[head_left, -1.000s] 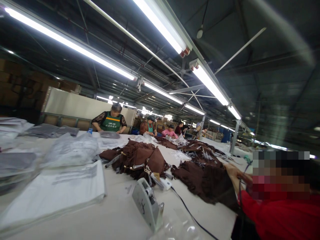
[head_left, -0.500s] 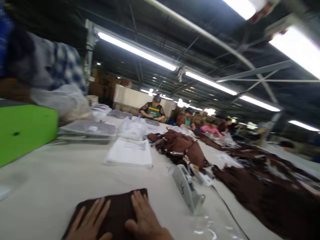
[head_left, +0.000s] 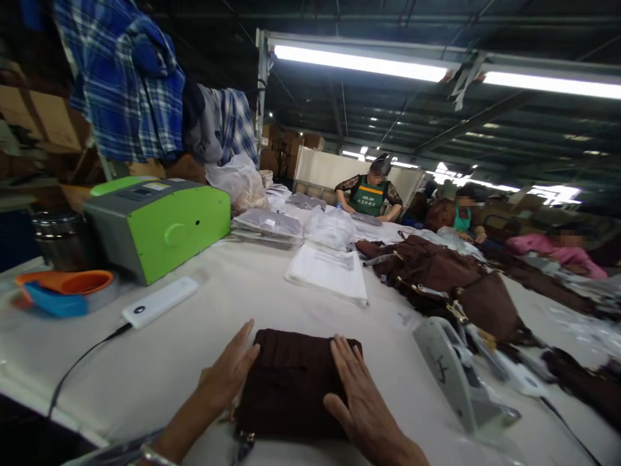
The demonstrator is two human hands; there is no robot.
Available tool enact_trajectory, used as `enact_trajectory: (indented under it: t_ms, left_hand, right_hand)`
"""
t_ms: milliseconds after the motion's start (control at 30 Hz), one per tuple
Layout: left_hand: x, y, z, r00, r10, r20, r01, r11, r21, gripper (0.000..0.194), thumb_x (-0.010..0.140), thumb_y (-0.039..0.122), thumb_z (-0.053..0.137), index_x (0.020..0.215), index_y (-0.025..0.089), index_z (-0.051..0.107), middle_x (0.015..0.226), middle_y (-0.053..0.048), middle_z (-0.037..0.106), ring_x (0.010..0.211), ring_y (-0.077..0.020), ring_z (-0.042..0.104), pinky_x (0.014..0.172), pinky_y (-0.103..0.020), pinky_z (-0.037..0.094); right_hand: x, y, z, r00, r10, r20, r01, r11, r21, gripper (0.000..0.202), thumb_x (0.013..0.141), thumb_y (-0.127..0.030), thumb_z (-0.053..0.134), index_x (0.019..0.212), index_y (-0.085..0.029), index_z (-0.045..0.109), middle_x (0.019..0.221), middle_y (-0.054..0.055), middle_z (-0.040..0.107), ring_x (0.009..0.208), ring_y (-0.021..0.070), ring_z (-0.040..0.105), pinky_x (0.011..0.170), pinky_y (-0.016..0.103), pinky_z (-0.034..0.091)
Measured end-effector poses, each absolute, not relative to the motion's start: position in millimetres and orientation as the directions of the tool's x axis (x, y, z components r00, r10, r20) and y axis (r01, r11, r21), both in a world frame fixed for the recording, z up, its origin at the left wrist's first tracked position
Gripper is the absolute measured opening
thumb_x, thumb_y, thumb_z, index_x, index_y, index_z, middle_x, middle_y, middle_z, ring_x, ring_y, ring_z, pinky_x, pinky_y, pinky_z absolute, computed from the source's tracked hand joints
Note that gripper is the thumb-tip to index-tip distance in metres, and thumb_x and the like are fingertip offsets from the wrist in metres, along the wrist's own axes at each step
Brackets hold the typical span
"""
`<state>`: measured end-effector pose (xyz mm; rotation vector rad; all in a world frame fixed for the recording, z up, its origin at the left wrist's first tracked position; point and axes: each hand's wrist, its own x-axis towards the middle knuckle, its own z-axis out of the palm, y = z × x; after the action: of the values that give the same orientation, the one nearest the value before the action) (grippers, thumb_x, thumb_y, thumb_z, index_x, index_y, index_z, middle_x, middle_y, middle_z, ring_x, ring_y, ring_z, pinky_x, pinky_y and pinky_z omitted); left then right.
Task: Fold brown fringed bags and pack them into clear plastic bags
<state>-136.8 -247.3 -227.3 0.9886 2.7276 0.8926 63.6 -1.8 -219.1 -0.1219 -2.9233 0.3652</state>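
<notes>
A flat, dark brown fabric bag (head_left: pixel 291 388) lies on the white table in front of me, with a small metal fitting at its lower left corner. My left hand (head_left: pixel 227 370) is along the bag's left edge, its fingers stretched out and not wrapped round anything. Flat on the bag's right side rests my right hand (head_left: pixel 356 398), fingers extended and thumb spread. To the right of the bag stands a grey tape dispenser (head_left: pixel 449 369). Beyond it a heap of brown bags (head_left: pixel 436 272) with gold-coloured fittings covers part of the table.
A green and grey machine (head_left: pixel 179 223) stands at left, beside orange and blue tape rolls (head_left: pixel 63 294) and a white corded device (head_left: pixel 160 303). White plastic bags (head_left: pixel 330 272) lie ahead. Co-workers sit farther back, one in a green apron (head_left: pixel 369 199).
The view has swung left and levelled, bringing the whole machine into sight. My left hand has moved from the bag's top to its left edge; my right hand remains on the bag.
</notes>
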Motion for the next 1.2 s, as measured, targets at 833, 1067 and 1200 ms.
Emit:
enact_trajectory:
  t_ms: [833,1067,1200]
  left_hand:
    - [-145,-211,-255,-0.562,0.646,0.516,0.765,0.643,0.029,0.071,0.093,0.062,0.029,0.141,0.012,0.046,0.151,-0.017,0.038,0.140,-0.0350,0.033,0.110,-0.056,0.028]
    - [-168,-185,-338,-0.449,0.751,0.484,0.846,0.531,-0.039,0.068,0.087,0.069,0.042,0.141,0.028,0.045,0.147,-0.007,0.045,0.134,-0.0316,0.044,0.106,-0.051,0.037]
    - [-170,-191,-337,-0.427,0.737,0.524,0.862,0.507,-0.010,0.068,0.088,0.064,0.044,0.145,0.028,0.038,0.149,-0.008,0.042,0.134,-0.0310,0.045,0.105,-0.049,0.041]
  right_hand:
    - [51,30,-205,-0.927,0.315,0.205,0.204,0.878,-0.432,0.071,0.099,-0.052,0.034,0.154,-0.013,0.012,0.160,0.010,0.009,0.148,0.0247,0.003,0.122,0.051,0.010]
    - [30,46,-287,-0.962,0.223,0.159,0.164,0.933,-0.319,0.077,0.093,-0.058,0.044,0.150,-0.009,0.027,0.156,0.014,0.018,0.145,0.0326,0.016,0.119,0.051,0.022]
    - [29,64,-317,-0.924,0.132,0.358,0.074,0.983,-0.170,0.081,0.092,-0.053,0.050,0.154,-0.023,0.007,0.156,0.010,0.022,0.142,0.0329,0.027,0.114,0.051,0.035]
